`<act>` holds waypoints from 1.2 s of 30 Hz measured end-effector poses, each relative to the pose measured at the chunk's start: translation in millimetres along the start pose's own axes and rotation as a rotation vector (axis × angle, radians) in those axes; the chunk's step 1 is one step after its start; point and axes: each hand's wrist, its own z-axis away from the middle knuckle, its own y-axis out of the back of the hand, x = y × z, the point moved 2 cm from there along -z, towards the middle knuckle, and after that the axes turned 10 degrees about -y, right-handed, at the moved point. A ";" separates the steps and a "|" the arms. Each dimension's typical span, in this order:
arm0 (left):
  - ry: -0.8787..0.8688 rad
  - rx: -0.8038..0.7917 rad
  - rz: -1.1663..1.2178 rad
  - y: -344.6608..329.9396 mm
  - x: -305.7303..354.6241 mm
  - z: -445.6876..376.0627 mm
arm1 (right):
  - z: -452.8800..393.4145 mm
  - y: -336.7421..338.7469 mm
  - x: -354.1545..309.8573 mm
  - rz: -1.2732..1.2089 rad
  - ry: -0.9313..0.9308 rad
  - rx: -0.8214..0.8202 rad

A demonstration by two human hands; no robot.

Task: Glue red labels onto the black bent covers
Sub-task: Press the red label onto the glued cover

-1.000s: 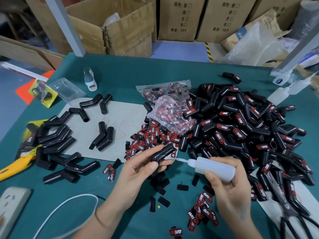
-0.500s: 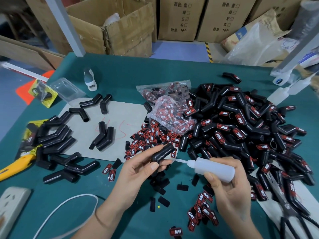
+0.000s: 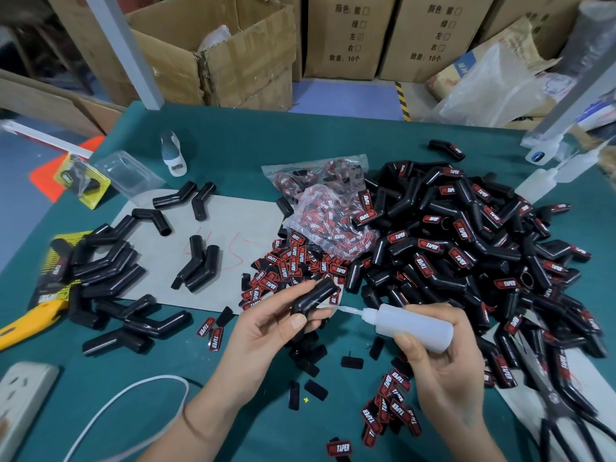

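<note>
Gluing step under way, by the look of it. Left hand point(image 3: 266, 325) gripping one black bent cover point(image 3: 315, 295) between thumb and fingers, held up over the green table point(image 3: 233, 141), long axis slanting up and away to the right. Right hand point(image 3: 443, 365) wrapped around a white glue bottle point(image 3: 411, 323), lying nearly level, nozzle aimed left, tip at or just off the cover's near side; actual contact too fine to tell. Bottle to the right of the cover, so any bead likely laid by drawing the nozzle along that slanted axis while the left hand keeps the face turned toward it. Loose red labels point(image 3: 290, 261) heaped just beyond the left hand, a few more point(image 3: 390, 408) on the near side under the right wrist; left hand nearer the main heap, though busy. Finished covers piled point(image 3: 466, 248) to the right, bare ones point(image 3: 106, 261) well off to the left on and beside a grey sheet point(image 3: 246, 225).
</note>
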 end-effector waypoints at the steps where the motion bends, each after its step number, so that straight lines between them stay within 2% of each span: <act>1: 0.000 0.001 0.001 0.0 -0.1 -0.2 | 0.0 -0.4 -0.1 0.000 0.004 -0.005; 36: -0.002 0.011 0.032 0.2 0.2 -1.0 | -1.2 -0.2 2.1 -0.001 0.020 -0.019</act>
